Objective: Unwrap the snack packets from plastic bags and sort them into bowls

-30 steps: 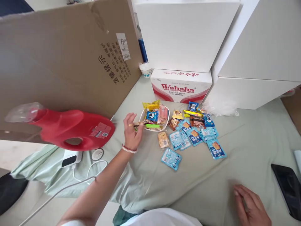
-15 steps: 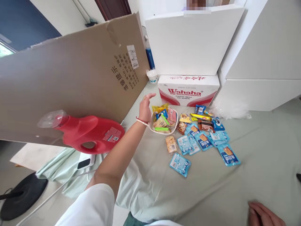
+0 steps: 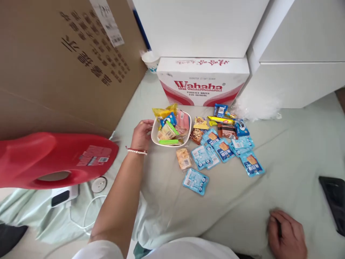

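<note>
My left hand (image 3: pixel 142 135), with a beaded bracelet at the wrist, is at the left side of a white bowl (image 3: pixel 154 136). Its fingers curl against the bowl's rim and wall; the fingertips are partly hidden. Inside the bowl lie several wrapped snacks, among them a yellow packet (image 3: pixel 165 111), a blue packet (image 3: pixel 169 119) and a pink packet (image 3: pixel 183 120). My right hand (image 3: pixel 287 233) rests on the sheet at the lower right, loosely curled, with nothing visible in it. Between the hands lie light-blue snack pouches (image 3: pixel 195 181) and a wrapped biscuit (image 3: pixel 184 158).
Behind the bowl stands a white and red Wahaha carton (image 3: pixel 203 84), with a paper cup (image 3: pixel 151 61) to its left. A large cardboard box (image 3: pixel 67 93) and a red jug (image 3: pixel 61 158) are on the left. A black phone-like object (image 3: pixel 334 201) lies far right, clear plastic (image 3: pixel 257 106) by the cabinet.
My left hand has come down from above the bowl's left edge to its side and rim. The view has shifted closer and downward, showing more of my curled right hand.
</note>
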{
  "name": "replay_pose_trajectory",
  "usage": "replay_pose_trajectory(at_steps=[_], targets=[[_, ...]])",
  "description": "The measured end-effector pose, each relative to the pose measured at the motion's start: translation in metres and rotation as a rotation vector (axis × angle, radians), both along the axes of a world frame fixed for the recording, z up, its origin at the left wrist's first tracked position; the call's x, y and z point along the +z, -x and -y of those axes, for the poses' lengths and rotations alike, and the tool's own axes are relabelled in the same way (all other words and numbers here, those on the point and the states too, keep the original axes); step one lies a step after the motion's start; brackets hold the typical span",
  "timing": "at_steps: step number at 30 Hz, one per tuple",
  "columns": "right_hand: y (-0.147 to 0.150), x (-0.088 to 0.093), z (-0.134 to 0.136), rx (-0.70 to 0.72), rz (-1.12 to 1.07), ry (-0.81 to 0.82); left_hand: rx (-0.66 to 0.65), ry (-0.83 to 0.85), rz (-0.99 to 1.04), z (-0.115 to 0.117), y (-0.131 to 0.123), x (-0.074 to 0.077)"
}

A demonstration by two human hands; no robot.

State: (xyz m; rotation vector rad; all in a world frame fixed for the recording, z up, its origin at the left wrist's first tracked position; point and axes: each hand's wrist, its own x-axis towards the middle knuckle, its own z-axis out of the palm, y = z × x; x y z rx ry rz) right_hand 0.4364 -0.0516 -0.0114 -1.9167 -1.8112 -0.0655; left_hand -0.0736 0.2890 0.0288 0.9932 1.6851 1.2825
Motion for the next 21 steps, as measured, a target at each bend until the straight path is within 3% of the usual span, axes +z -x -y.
replay_pose_trajectory(at_steps=[4, 5, 8, 9, 11, 18, 21], targets=[[0.009, 0.009, -0.003, 0.029, 0.007, -0.016, 0.093, -0.307, -0.129, 0.048, -0.004, -0.003], [0.01, 0.01, -0.003, 0.029, 0.003, -0.014, 0.025, -0.326, -0.218, 0.059, -0.003, -0.002], [0.01, 0.012, -0.002, 0.023, -0.02, -0.022, -0.353, -0.267, -0.583, 0.078, -0.003, 0.002], [0.01, 0.012, -0.001, 0.022, -0.031, -0.029, -0.433, -0.243, -0.666, 0.08, -0.004, 0.004], [0.009, 0.011, 0.0, 0.019, -0.061, -0.043, -0.477, -0.232, -0.734, 0.081, -0.012, 0.01], [0.009, -0.001, 0.004, -0.001, -0.132, -0.074, -0.43, -0.343, -0.839, 0.077, -0.057, 0.051], [0.011, -0.002, 0.004, -0.01, -0.128, -0.078, -0.365, -0.25, -0.705, 0.056, -0.081, 0.072]])
